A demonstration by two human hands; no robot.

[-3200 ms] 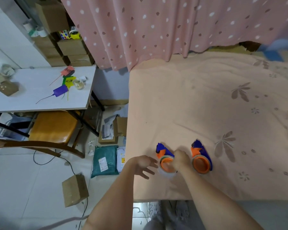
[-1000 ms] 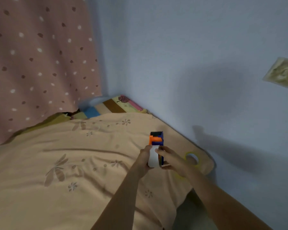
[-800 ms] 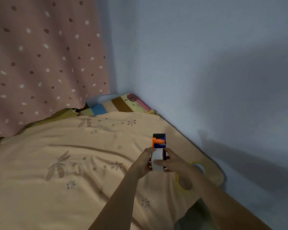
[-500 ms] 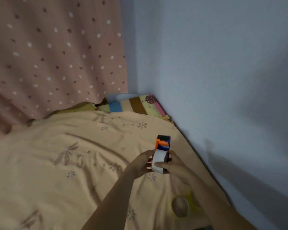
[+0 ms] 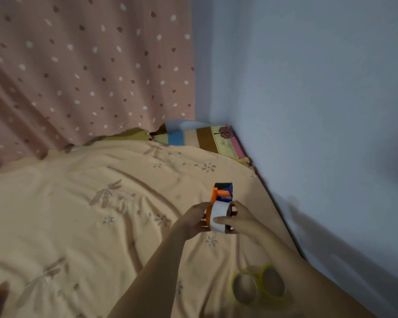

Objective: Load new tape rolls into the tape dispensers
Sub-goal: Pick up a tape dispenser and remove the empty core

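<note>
Dispenser [image 5: 222, 193] sits upright between my hands above the bed [image 5: 78, 214], its white roll [image 5: 220, 216] at the near end. My left hand [image 5: 193, 220] grips the orange side; my right hand [image 5: 239, 221] grips the roll, thumb across its face. Two yellow rolls [image 5: 259, 286] lie on the bed under my right forearm.

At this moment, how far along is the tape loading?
In hand: both hands, left hand and right hand, hold an orange-and-blue tape dispenser with a white tape roll on it; whether it is fully seated is unclear. Left: two yellow tape rolls lie unloaded on the bedsheet.
</note>
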